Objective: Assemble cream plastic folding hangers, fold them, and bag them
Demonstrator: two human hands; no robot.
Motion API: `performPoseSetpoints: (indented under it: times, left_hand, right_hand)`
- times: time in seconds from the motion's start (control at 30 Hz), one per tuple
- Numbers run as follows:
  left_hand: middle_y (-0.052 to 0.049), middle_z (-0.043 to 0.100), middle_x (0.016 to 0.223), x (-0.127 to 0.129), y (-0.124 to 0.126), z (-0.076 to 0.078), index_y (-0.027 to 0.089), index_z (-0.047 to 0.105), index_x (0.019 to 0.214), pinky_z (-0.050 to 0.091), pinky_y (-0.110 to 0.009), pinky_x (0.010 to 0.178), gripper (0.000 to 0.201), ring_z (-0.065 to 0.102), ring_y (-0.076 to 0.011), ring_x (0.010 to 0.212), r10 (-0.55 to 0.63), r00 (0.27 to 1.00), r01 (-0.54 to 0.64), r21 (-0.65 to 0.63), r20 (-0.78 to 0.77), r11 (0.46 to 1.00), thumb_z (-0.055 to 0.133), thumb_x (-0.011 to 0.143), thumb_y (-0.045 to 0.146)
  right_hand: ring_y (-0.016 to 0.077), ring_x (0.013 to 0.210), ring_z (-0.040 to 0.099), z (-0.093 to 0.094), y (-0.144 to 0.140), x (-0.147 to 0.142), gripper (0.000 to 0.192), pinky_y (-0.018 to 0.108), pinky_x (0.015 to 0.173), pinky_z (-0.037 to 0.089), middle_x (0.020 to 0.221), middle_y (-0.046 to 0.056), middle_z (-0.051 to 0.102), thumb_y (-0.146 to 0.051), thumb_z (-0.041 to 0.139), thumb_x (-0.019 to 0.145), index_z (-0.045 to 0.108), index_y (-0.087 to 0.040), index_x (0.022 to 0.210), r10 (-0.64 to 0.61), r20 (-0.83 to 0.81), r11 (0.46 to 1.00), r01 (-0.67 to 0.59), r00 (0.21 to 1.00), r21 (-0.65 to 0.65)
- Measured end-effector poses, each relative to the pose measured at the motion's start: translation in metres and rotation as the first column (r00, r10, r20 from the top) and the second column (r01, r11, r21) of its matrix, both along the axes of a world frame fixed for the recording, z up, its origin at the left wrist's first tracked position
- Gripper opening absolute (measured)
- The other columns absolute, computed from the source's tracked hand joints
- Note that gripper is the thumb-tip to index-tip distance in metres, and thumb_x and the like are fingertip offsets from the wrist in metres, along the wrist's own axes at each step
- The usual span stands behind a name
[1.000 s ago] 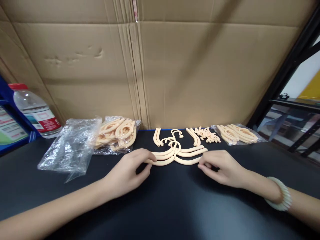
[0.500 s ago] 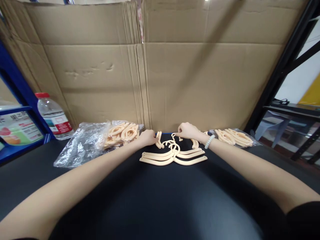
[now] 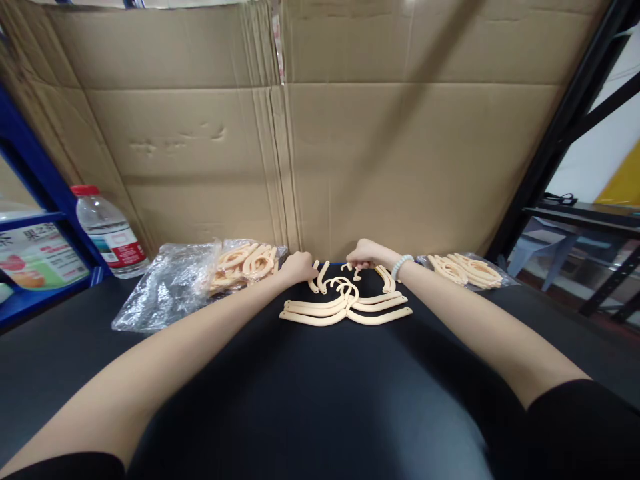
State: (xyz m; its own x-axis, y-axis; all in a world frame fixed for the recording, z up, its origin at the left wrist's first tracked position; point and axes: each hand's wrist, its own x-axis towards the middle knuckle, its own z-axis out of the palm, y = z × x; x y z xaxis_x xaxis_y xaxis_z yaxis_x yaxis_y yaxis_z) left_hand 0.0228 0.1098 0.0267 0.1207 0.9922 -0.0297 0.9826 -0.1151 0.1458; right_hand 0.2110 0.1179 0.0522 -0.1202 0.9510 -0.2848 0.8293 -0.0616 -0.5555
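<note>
Beige plastic folding hanger parts lie at the far side of the black table. My left hand (image 3: 299, 267) has its fingers closed at a curved hanger arm (image 3: 314, 283); a second hanger arm (image 3: 325, 277) lies just right of it. At small hanger hooks (image 3: 357, 274), my right hand (image 3: 365, 254) is pinched, a hook end showing at its fingertips; the exact grip is partly hidden. Nearer to me, several joined hangers (image 3: 345, 309) lie stacked, their hooks pointing away. More hanger arms (image 3: 387, 279) rest below my right wrist, which wears a pale bead bracelet (image 3: 401, 265).
A clear plastic bag (image 3: 165, 283) holding more hanger parts (image 3: 245, 263) lies on the left, another bagged bundle (image 3: 465, 270) on the right. A red-capped bottle (image 3: 111, 233) stands far left. Cardboard (image 3: 425, 153) walls off the back; a black metal post (image 3: 545, 147) rises at right.
The two hanger arms by my left hand have spread apart. My right hand has shifted slightly left and down, its fingers now lower over the hooks.
</note>
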Motion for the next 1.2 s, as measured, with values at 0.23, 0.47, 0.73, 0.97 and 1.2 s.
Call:
performPoseSetpoints:
  times: [0.23, 0.47, 0.73, 0.97, 1.2]
  left_hand:
    - [-0.01, 0.059, 0.121, -0.008, -0.015, 0.014, 0.015, 0.056, 0.121, 0.054, -0.043, 0.085, 0.033, 0.062, -0.0235, 0.102, -0.044, 0.983, 0.03, 0.077, 0.177, 0.997, 0.059, 0.092, 0.031]
    - [-0.005, 0.064, 0.089, -0.011, -0.094, 0.012, 0.014, 0.052, 0.099, 0.057, -0.028, 0.07, 0.016, 0.066, -0.0147, 0.076, -0.223, 0.795, 0.131, 0.201, 0.564, 0.971, 0.044, 0.096, 0.028]
    - [-0.002, 0.062, 0.087, -0.007, -0.167, -0.027, 0.019, 0.048, 0.086, 0.058, -0.028, 0.073, 0.013, 0.064, -0.0125, 0.077, -0.352, 0.269, 0.196, 0.307, 0.896, 0.931, 0.06, 0.087, 0.025]
    - [-0.002, 0.063, 0.086, -0.009, -0.166, -0.029, 0.02, 0.051, 0.083, 0.057, -0.027, 0.073, 0.01, 0.063, -0.0138, 0.079, -0.374, 0.327, 0.2, 0.323, 0.868, 0.925, 0.059, 0.087, 0.02]
    - [-0.002, 0.064, 0.087, -0.011, -0.169, -0.031, 0.021, 0.051, 0.084, 0.055, -0.025, 0.069, 0.008, 0.064, -0.0141, 0.08, -0.413, 0.36, 0.191, 0.367, 0.836, 0.91, 0.058, 0.088, 0.018]
  right_hand:
    - [0.0118, 0.07, 0.061, 0.015, -0.016, 0.038, 0.021, 0.026, 0.062, 0.053, 0.088, 0.005, 0.064, -0.03, 0.059, 0.092, 0.061, -0.01, 0.097, -0.089, -0.348, 0.984, 0.138, 0.933, 0.117]
    - [0.0083, 0.062, 0.06, -0.007, -0.09, 0.044, 0.013, 0.022, 0.06, 0.052, 0.072, 0.0, 0.06, -0.017, 0.067, 0.077, 0.054, -0.017, 0.079, 0.09, -0.717, 0.979, 0.071, 0.692, 0.191]
    - [0.0095, 0.066, 0.06, -0.058, -0.149, 0.022, 0.021, 0.024, 0.06, 0.051, 0.079, -0.001, 0.061, -0.028, 0.076, 0.075, 0.061, -0.018, 0.084, 0.237, -0.91, 0.971, -0.048, 0.341, 0.235]
    - [0.0104, 0.073, 0.055, -0.064, -0.155, 0.023, 0.019, 0.027, 0.071, 0.049, 0.088, 0.002, 0.06, -0.037, 0.068, 0.084, 0.063, -0.019, 0.083, 0.238, -0.886, 0.968, -0.021, 0.398, 0.25]
    - [0.0144, 0.087, 0.062, -0.065, -0.157, 0.022, 0.02, 0.03, 0.076, 0.054, 0.102, 0.006, 0.064, -0.038, 0.063, 0.088, 0.059, -0.018, 0.088, 0.192, -0.92, 0.977, -0.159, 0.341, 0.145]
